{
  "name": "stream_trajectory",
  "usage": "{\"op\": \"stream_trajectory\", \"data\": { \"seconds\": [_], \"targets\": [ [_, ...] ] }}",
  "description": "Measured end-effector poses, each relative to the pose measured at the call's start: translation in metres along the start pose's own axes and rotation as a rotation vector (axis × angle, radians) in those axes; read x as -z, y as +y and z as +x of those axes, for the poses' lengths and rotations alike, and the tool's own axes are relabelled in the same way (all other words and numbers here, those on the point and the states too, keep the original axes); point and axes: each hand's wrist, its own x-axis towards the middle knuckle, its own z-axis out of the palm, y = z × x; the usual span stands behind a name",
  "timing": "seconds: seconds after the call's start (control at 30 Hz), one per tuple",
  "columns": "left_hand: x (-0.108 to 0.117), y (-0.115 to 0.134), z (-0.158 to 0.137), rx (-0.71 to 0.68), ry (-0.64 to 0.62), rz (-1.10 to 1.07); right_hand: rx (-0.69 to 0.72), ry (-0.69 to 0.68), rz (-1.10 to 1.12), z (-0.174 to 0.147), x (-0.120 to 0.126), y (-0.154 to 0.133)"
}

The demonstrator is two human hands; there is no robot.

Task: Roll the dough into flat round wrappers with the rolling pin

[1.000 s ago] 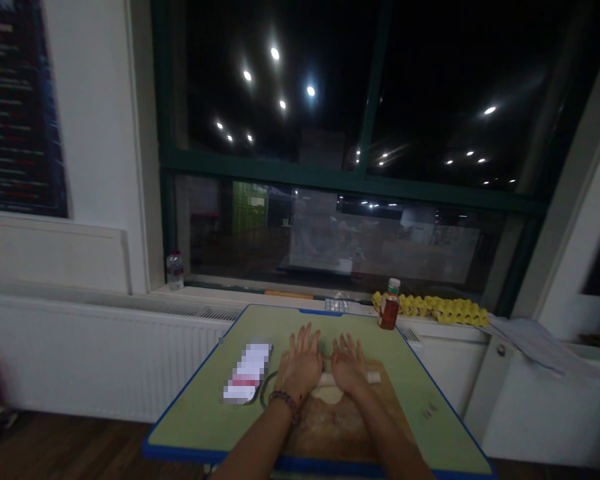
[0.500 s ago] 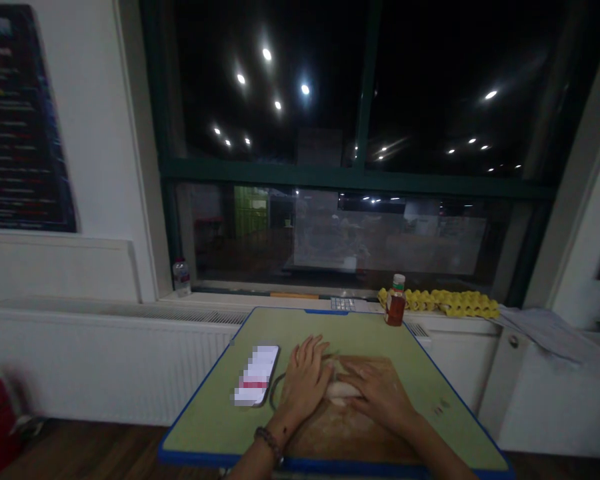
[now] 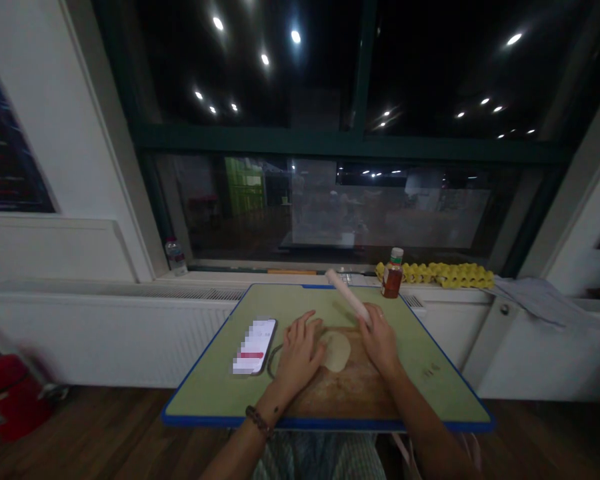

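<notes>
A flat, round piece of pale dough (image 3: 338, 353) lies on the wooden board (image 3: 345, 395). My right hand (image 3: 381, 341) is wrapped round one end of a light rolling pin (image 3: 349, 297), which slants up and away to the left, lifted off the dough. On the dough's left side rests my left hand (image 3: 300, 353), its fingers spread and the thumb at the dough's edge. Whether that thumb presses on the dough, I cannot tell. Part of a dark curved handle or loop (image 3: 273, 363) shows beside my left hand.
The board lies on a green table (image 3: 220, 393) with a blue edge. A phone (image 3: 255, 347) lies left of my hands. At the far right of the table stands a bottle of reddish-brown liquid (image 3: 392, 275). Yellow egg trays (image 3: 445, 275) and a clear bottle (image 3: 175, 257) are along the windowsill.
My right hand has lifted the rolling pin off the dough and tilted it up, so the round dough shows. My left hand stays near the board's left side. The view has tipped downward.
</notes>
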Motion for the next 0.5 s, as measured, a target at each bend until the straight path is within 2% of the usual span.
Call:
{"op": "stream_trajectory", "data": {
  "seconds": [0.1, 0.2, 0.37, 0.5],
  "targets": [
    [-0.012, -0.003, 0.0, 0.064, -0.246, 0.02, -0.063, 0.104, -0.012, -0.006, 0.001, 0.008],
    [-0.019, -0.006, 0.001, 0.123, -0.384, -0.015, -0.083, 0.099, -0.031, -0.01, 0.004, 0.017],
    [-0.016, -0.002, 0.006, 0.144, -0.486, -0.132, -0.106, 0.091, -0.049, -0.009, 0.008, 0.018],
    [-0.011, 0.001, 0.011, 0.168, -0.463, -0.14, -0.088, 0.052, -0.059, -0.008, 0.007, 0.012]
  ]
}}
